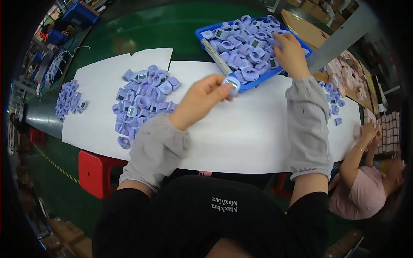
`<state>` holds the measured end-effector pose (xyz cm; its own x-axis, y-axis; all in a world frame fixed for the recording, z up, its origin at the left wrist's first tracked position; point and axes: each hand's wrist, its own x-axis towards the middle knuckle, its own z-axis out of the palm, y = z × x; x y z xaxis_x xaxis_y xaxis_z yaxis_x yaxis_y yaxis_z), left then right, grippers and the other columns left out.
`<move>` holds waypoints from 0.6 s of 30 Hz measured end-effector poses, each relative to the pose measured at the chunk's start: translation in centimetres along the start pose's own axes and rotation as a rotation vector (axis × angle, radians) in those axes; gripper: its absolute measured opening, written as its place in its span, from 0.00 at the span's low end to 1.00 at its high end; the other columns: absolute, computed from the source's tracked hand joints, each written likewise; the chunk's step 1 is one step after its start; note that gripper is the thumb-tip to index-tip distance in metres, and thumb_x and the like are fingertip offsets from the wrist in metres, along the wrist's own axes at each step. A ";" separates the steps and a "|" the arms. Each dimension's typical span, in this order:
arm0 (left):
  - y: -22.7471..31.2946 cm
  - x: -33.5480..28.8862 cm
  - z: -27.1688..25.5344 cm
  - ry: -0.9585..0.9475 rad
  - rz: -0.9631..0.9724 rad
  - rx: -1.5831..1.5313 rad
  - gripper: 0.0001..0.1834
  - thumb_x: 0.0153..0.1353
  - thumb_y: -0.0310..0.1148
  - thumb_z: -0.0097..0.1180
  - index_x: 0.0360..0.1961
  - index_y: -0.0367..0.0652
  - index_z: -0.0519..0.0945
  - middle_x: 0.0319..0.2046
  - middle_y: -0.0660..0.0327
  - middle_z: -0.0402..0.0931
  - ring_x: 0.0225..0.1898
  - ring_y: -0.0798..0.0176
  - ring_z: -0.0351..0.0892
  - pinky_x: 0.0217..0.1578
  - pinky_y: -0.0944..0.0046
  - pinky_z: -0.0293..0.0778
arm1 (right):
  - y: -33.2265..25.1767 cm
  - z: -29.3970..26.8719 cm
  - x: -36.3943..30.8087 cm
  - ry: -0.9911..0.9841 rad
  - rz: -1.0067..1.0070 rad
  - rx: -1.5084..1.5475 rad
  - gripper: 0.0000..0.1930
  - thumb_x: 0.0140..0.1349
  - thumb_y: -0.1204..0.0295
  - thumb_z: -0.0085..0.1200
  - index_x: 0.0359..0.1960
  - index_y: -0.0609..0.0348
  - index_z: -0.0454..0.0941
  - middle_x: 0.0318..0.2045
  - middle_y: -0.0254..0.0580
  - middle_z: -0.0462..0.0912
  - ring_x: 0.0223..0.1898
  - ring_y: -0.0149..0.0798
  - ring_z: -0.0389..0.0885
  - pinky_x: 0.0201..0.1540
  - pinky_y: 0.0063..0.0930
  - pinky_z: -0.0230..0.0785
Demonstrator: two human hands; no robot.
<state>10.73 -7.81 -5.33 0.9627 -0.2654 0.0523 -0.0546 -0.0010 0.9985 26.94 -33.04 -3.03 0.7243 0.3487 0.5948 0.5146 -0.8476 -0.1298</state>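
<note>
My left hand (201, 99) holds one small lilac plastic part (232, 84) between thumb and fingers, just in front of the blue tray (248, 85). My right hand (290, 52) reaches into that tray, fingers down among several lilac ring-shaped parts (241, 47) with small grey screens. Whether the right hand grips one is hidden by its fingers. A pale ruler-like strip (216, 56) lies along the tray's left side. Both forearms wear grey sleeve covers.
A heap of the same lilac parts (142, 101) lies on the white sheet (241, 133) to my left, with a smaller heap (69, 99) farther left. A red stool (97, 172) stands below the table edge. A person in pink (361, 185) works at the right beside pink parts.
</note>
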 end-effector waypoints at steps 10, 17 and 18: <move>-2.0 -0.5 0.3 -0.150 -0.139 -0.402 0.17 0.70 0.33 0.42 0.53 0.33 0.72 0.47 0.55 0.76 0.44 0.65 0.75 0.53 0.62 0.70 | 5.1 -5.3 -6.9 0.124 0.462 0.122 0.15 0.56 0.65 0.57 0.39 0.63 0.77 0.27 0.44 0.80 0.30 0.37 0.78 0.35 0.28 0.69; -2.5 -0.1 1.4 -0.149 -0.093 -0.284 0.17 0.68 0.31 0.45 0.55 0.33 0.71 0.49 0.55 0.76 0.44 0.65 0.77 0.51 0.63 0.72 | 10.8 -6.8 -14.8 0.245 0.585 -0.619 0.15 0.56 0.65 0.59 0.40 0.62 0.79 0.30 0.41 0.81 0.32 0.34 0.76 0.38 0.24 0.67; -2.6 -0.2 1.4 -0.117 -0.054 -0.247 0.17 0.68 0.30 0.46 0.55 0.33 0.71 0.48 0.55 0.76 0.44 0.65 0.77 0.51 0.64 0.72 | 9.3 -6.9 -14.1 0.240 0.581 -0.599 0.15 0.56 0.65 0.59 0.40 0.62 0.79 0.30 0.41 0.81 0.32 0.34 0.76 0.38 0.24 0.67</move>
<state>10.30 -9.13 -7.95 0.9247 -0.3805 0.0113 0.0758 0.2129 0.9741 18.36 -48.58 -7.18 0.6463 -0.2417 0.7238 -0.2844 -0.9565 -0.0655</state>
